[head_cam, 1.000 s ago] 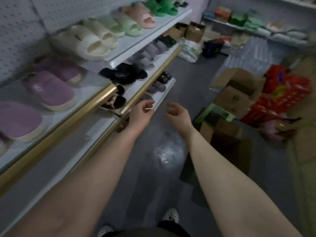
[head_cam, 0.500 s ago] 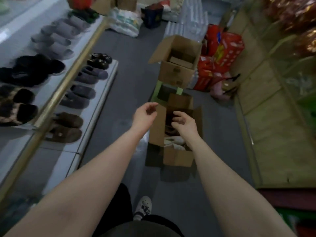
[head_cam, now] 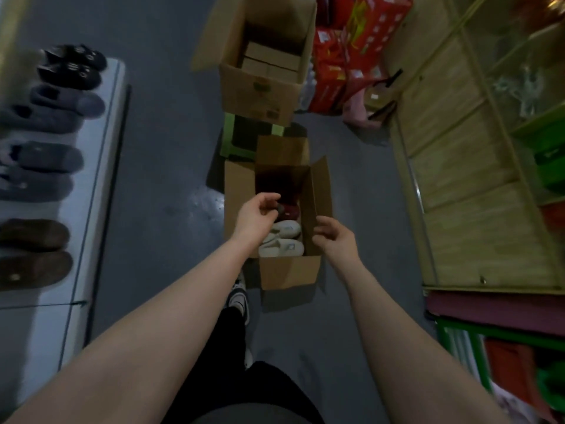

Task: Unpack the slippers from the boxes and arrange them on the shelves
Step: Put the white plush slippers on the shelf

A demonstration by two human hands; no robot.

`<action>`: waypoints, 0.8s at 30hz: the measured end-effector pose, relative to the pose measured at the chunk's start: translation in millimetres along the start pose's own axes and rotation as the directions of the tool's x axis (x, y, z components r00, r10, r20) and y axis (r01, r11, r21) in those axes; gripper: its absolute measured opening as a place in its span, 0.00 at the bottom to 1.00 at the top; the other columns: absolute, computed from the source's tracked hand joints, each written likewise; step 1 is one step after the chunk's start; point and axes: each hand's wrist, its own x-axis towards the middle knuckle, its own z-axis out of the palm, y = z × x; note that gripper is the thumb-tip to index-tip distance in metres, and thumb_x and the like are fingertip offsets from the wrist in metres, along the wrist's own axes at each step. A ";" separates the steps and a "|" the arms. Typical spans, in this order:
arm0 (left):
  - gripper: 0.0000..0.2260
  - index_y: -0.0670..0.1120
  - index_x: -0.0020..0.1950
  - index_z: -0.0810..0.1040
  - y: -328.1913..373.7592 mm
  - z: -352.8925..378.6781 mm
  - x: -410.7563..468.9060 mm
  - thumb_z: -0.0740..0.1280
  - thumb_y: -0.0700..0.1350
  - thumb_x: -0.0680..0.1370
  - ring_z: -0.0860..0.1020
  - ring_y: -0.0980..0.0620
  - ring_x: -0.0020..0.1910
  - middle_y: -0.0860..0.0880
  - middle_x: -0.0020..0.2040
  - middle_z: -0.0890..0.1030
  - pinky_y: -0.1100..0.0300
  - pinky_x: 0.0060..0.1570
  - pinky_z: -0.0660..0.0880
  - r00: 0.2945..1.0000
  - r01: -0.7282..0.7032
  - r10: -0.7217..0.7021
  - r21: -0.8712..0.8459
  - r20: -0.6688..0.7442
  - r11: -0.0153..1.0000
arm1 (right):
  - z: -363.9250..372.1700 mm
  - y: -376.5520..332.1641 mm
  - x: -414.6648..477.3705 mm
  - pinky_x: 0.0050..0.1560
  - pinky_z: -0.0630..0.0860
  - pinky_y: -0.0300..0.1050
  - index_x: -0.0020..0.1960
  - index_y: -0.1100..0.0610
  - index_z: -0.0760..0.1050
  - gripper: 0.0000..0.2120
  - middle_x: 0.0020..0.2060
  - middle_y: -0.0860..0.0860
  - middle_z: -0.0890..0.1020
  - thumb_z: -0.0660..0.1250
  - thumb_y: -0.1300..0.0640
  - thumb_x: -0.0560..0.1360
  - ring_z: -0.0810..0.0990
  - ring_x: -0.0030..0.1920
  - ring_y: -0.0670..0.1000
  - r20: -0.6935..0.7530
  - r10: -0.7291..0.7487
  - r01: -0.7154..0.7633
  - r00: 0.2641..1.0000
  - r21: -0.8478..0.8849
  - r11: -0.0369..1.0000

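Cardboard box [head_cam: 287,270] beneath left hand [head_cam: 255,217], grip curled, contents unclear; right hand [head_cam: 336,243] slack, empty

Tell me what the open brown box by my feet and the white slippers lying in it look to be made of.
Open brown cardboard box: corrugated cardboard by its look, matte tan, with stiff folded flaps standing up.
White fuzzy slippers: probably plush or fleece fabric, soft and matte. Their edges look fluffy, though blur hides the weave.
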 end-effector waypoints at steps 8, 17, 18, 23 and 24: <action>0.15 0.50 0.66 0.76 -21.5 16.8 94.9 0.64 0.38 0.80 0.76 0.58 0.56 0.54 0.57 0.78 0.73 0.46 0.70 0.990 0.124 -0.128 0.067 0.061 0.990 | 8.2 7.5 91.7 0.52 0.76 0.35 0.65 0.52 0.76 0.18 0.50 0.49 0.81 0.67 0.65 0.77 0.80 0.50 0.45 0.019 0.149 -0.149 0.989 -0.018 0.989; 0.14 0.52 0.60 0.77 -124.4 49.0 139.9 0.64 0.37 0.79 0.78 0.54 0.54 0.51 0.54 0.80 0.63 0.56 0.74 0.931 0.352 -0.355 0.056 0.082 0.934 | 42.1 75.0 185.8 0.57 0.77 0.36 0.62 0.53 0.77 0.21 0.53 0.50 0.81 0.61 0.72 0.76 0.80 0.52 0.46 0.073 0.233 -0.226 0.970 -0.093 0.970; 0.14 0.52 0.59 0.77 -139.1 54.1 144.1 0.64 0.36 0.79 0.78 0.55 0.52 0.52 0.53 0.80 0.66 0.54 0.74 0.923 0.376 -0.378 0.046 0.076 0.926 | 48.0 87.4 198.5 0.60 0.77 0.41 0.61 0.53 0.78 0.21 0.53 0.51 0.82 0.60 0.73 0.76 0.81 0.54 0.49 0.065 0.234 -0.226 0.970 -0.112 0.968; 0.13 0.51 0.58 0.76 -209.2 85.9 163.1 0.63 0.35 0.79 0.77 0.60 0.47 0.54 0.50 0.78 0.76 0.47 0.72 0.872 0.484 -0.484 0.020 0.065 0.875 | 73.9 142.7 252.4 0.61 0.77 0.46 0.59 0.50 0.79 0.21 0.51 0.49 0.82 0.58 0.71 0.76 0.80 0.55 0.49 0.060 0.279 -0.264 0.958 -0.193 0.945; 0.12 0.49 0.60 0.76 -224.6 94.7 168.9 0.63 0.35 0.80 0.77 0.59 0.46 0.53 0.49 0.78 0.77 0.47 0.71 0.861 0.503 -0.504 0.026 0.066 0.864 | 78.4 155.4 265.1 0.60 0.77 0.45 0.60 0.50 0.78 0.21 0.52 0.49 0.81 0.58 0.70 0.76 0.79 0.56 0.49 0.070 0.283 -0.264 0.956 -0.205 0.942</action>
